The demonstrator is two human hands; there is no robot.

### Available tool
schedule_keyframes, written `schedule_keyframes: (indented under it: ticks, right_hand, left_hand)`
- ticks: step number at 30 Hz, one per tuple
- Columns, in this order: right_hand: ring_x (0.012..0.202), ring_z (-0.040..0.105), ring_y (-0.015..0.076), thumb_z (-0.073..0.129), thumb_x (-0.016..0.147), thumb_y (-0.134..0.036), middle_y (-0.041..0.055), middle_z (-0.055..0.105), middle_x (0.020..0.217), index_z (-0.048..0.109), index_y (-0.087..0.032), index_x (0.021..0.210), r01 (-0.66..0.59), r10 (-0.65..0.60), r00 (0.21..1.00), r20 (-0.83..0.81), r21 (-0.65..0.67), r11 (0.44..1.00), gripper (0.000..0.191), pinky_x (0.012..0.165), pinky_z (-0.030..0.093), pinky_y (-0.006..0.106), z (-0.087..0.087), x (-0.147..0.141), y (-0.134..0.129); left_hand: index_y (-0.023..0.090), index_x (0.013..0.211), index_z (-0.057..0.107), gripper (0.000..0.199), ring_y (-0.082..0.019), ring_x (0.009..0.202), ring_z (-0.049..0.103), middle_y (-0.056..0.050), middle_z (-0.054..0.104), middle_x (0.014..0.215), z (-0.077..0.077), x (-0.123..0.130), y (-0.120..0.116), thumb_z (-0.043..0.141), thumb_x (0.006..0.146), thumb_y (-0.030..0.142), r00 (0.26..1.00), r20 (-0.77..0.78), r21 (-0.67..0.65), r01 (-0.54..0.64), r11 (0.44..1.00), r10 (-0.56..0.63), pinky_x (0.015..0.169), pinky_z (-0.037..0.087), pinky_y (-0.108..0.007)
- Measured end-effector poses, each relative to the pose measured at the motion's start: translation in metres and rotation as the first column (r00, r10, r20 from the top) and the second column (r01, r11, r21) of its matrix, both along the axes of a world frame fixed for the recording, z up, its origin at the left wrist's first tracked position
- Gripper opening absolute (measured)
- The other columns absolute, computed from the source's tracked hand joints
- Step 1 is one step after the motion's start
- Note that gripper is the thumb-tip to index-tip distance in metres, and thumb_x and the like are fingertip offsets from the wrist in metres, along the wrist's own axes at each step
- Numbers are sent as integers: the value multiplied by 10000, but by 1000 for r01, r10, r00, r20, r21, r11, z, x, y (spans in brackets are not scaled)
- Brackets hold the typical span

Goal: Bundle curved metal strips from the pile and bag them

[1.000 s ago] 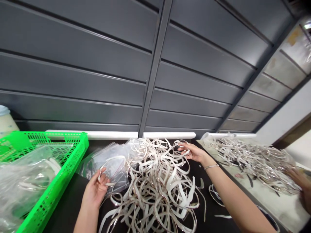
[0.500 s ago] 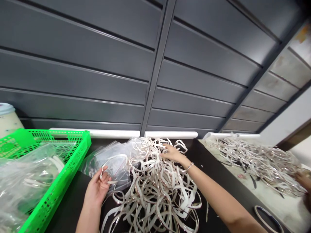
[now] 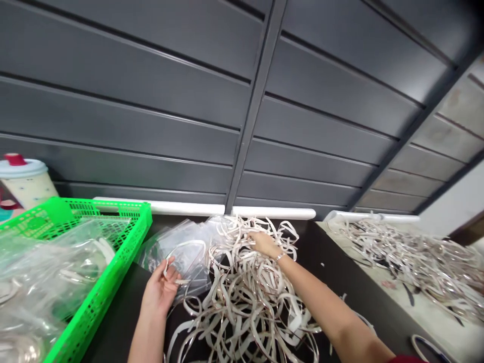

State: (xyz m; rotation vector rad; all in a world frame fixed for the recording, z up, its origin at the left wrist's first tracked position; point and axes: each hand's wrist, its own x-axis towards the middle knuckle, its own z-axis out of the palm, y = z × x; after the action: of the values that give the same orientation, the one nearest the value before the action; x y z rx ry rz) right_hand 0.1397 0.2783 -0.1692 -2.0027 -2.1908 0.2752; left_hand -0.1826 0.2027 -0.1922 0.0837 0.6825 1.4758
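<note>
- Left hand: fingers curled, holding a curved pale strip, which arcs up and rightward against a clear plastic bag.
- Right hand: narrow, fingers bunched on the tangled strip pile; any grip cannot be told.
- The pile fills mid-tabletop, reaching the white rail at the back edge.
- Open black tabletop lies right of the pile, before a second strip pile.
- Green plastic crate, left: holds clear bags.
</note>
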Motion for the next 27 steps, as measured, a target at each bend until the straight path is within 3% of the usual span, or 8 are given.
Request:
schedule_keyframes:
  ticks: [5, 10, 13, 16, 19, 22, 25, 27]
  right_hand:
    - [840, 612, 217, 518, 786, -283, 48, 669, 946, 602, -210, 1010, 158, -114, 976, -184, 245, 957, 250, 746, 450, 310, 21, 53, -24]
    - [620, 566, 174, 568, 739, -431, 33, 627, 724, 600, -133, 986, 252, -103, 894, -436, 301, 920, 388, 588, 457, 277, 55, 104, -48]
    - [595, 554, 175, 652, 676, -456, 12, 613, 661, 642, -160, 963, 253, -120, 858, -500, 207, 945, 412, 551, 455, 276, 75, 115, -63]
    - [786, 611, 225, 716, 621, -453, 60, 678, 897, 658, -182, 1053, -13, -19, 924, -382, -83, 996, 514, 682, 499, 313, 90, 109, -69]
    - [924, 615, 252, 739, 608, -466, 103, 618, 1166, 587, -195, 1210, -211, 87, 949, -304, -403, 891, 677, 811, 488, 348, 100, 95, -49]
    - [989, 604, 280, 649, 688, -551, 121, 615, 1168, 499, -194, 1300, 43, -92, 983, -157, -291, 956, 724, 873, 458, 389, 94, 75, -4]
    - [1262, 397, 321, 805, 539, -439, 153, 432, 1387, 389, -148, 1377, 93, -124, 986, -108, -256, 962, 980, 1037, 316, 350, 69, 55, 46]
    - [1306, 325, 343, 804, 548, -444, 198, 368, 1422, 381, -81, 1371, 137, -168, 982, -82, -297, 945, 994, 1058, 282, 362, 48, 44, 69]
  left_hand:
    - [77, 716, 643, 276, -54, 313, 361, 61, 375, 398, -2, 0, -1, 421, 869, 133, 1000, 16, 7, 10, 1000, -10, 402, 472, -207]
    - [95, 735, 641, 161, -57, 321, 367, 68, 382, 414, -3, 1, -1, 512, 819, 144, 1000, 26, -11, 14, 1000, -13, 405, 469, -211]
    - [100, 731, 641, 142, -57, 320, 368, 68, 383, 414, -3, 2, -1, 530, 806, 147, 999, 24, -21, 24, 999, -24, 399, 463, -206]
    - [85, 723, 647, 209, -58, 317, 373, 62, 383, 406, -4, 2, 0, 476, 832, 136, 1000, 17, -5, 22, 1000, -22, 392, 456, -203]
    - [76, 714, 651, 225, -58, 311, 364, 59, 381, 400, -5, 2, 0, 469, 832, 133, 1000, 26, 8, 16, 1000, -16, 382, 447, -200]
    - [78, 712, 653, 187, -59, 313, 363, 58, 388, 400, -7, 1, 0, 506, 810, 140, 1000, 30, 5, 9, 1000, -10, 388, 451, -205]
    - [81, 715, 657, 173, -60, 315, 366, 59, 391, 391, -10, 2, 0, 522, 800, 148, 1000, 21, 3, 9, 1000, -9, 394, 452, -205]
    - [80, 715, 659, 172, -57, 313, 362, 60, 390, 385, -12, 2, 0, 529, 796, 156, 1000, 22, 13, 16, 1000, -17, 386, 438, -195]
